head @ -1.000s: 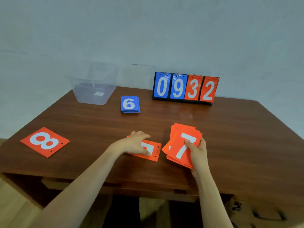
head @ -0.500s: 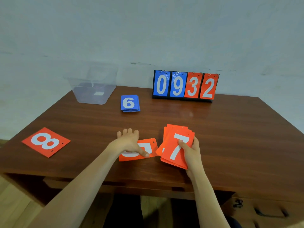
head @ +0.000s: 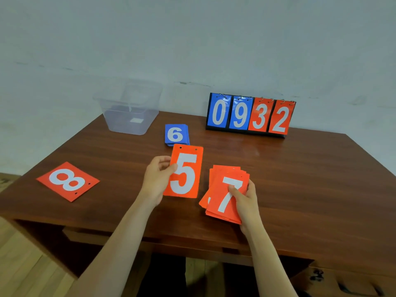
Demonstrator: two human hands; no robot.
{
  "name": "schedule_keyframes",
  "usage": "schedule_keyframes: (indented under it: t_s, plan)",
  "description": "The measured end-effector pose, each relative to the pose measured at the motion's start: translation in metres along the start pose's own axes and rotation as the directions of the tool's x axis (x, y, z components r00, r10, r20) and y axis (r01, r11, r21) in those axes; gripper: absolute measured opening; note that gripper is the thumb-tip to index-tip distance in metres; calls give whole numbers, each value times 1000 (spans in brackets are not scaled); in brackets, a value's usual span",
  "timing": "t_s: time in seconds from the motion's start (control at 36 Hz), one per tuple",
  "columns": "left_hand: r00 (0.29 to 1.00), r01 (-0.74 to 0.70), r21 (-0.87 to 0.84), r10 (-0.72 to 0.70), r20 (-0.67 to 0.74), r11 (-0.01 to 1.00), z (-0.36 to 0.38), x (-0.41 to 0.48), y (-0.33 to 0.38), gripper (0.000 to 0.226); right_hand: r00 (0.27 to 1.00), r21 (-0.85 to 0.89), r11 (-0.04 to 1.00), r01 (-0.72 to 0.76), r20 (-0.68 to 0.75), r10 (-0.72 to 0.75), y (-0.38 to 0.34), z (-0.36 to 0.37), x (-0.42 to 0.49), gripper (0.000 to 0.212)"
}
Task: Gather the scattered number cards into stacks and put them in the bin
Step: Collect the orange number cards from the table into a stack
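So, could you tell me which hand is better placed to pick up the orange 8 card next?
Probably the left hand: the 8 card lies far left, and it pinches only the 5 card; the right hand grips the orange stack.

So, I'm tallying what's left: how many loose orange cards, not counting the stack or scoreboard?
2. The 5 card is held in the left hand; the 8 card lies flat near the left edge of the table. Others may lie off-frame.
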State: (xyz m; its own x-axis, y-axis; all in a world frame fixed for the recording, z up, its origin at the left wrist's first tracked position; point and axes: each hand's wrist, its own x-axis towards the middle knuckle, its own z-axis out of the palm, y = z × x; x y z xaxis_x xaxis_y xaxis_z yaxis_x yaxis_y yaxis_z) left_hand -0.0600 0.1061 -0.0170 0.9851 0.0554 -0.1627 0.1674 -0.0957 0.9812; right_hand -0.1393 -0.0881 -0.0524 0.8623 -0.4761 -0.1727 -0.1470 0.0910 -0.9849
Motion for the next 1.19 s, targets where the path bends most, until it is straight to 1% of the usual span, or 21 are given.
schedule_keyframes:
  t_s: [0.03, 0.08, 0.14, 0.19, 0.25, 0.31, 0.42, 0.47, 0.5, 0.56, 0.61, 0.69, 0.78, 0.81, 0.86, 0.97, 1.0, 1.08, 1.14, 1.19]
  plan:
    - [1000, 19, -74, -19, 8, 997, 1, -4, 0, 27, 1000, -2, 1000, -7, 2, 7, 1, 3, 2, 49]
    - [999, 21, -148, -17, 29, 989, 4, -11, -1, 26, 1000, -14, 1000, -26, 10, 27, 1, 11, 3, 48]
    - [999, -12, -135, 18, 43, 991, 9, -19, -4, 23, 999, -15, 999, -39, 33, 40, 0, 20, 3, 45]
    - [994, -105, -27, 105, 10, 994, 13, -25, -11, 21, 997, 15, 999, -50, 56, 49, -3, 31, 1, 42]
    - [977, -213, 67, 214, -18, 975, 14, -29, -16, 22, 994, 61, 996, -68, 85, 63, -8, 42, -2, 38]
    - [960, -274, 135, 279, -21, 952, 11, -31, -19, 25, 989, 84, 993, -84, 126, 73, -13, 53, -5, 35]
    - [947, -305, 236, 319, -26, 923, -8, -24, -25, 24, 980, 24, 999, -33, 197, 28, -15, 77, -6, 52]
    - [930, -312, 358, 360, -72, 880, -26, -16, -29, 22, 974, 7, 999, -39, 226, 36, -15, 91, -4, 55]
    - [918, -306, 432, 383, -103, 849, -37, -12, -30, 25, 970, 2, 999, -50, 238, 48, -15, 98, -2, 56]
    - [900, -241, 571, 401, -172, 785, -64, -4, -32, 31, 962, -13, 997, -75, 263, 75, -15, 111, 1, 57]
    - [894, -124, 683, 379, -238, 720, -92, 3, -37, 34, 952, -29, 996, -90, 290, 95, -15, 124, 4, 59]
    - [907, 70, 803, 297, -298, 592, -130, 14, -49, 43, 943, -46, 994, -98, 315, 108, -12, 138, 5, 58]
    - [932, 188, 862, 191, -308, 471, -157, 26, -60, 48, 938, -37, 993, -109, 328, 115, -9, 147, 5, 57]
    - [941, 201, 872, 160, -299, 447, -162, 29, -64, 48, 937, -37, 993, -111, 328, 117, -8, 148, 6, 57]
    - [959, 175, 892, 135, -251, 417, -161, 31, -70, 47, 940, -47, 993, -108, 320, 117, -6, 148, 7, 57]
    - [975, 32, 937, 194, -106, 348, -130, 29, -69, 44, 952, -63, 991, -117, 276, 130, -5, 137, 13, 57]
    - [979, -1, 944, 191, -66, 330, -118, 29, -66, 45, 957, -63, 991, -118, 259, 131, -5, 131, 15, 57]
    - [996, -56, 946, 78, 33, 320, -78, 26, -57, 50, 973, -50, 990, -129, 186, 137, -4, 110, 21, 59]
    - [994, -104, 940, 8, 107, 325, -52, 24, -53, 51, 983, -35, 991, -129, 129, 132, -3, 93, 25, 60]
    - [981, -184, 927, -1, 195, 326, -29, 21, -52, 50, 989, -25, 992, -125, 76, 127, -2, 76, 28, 59]
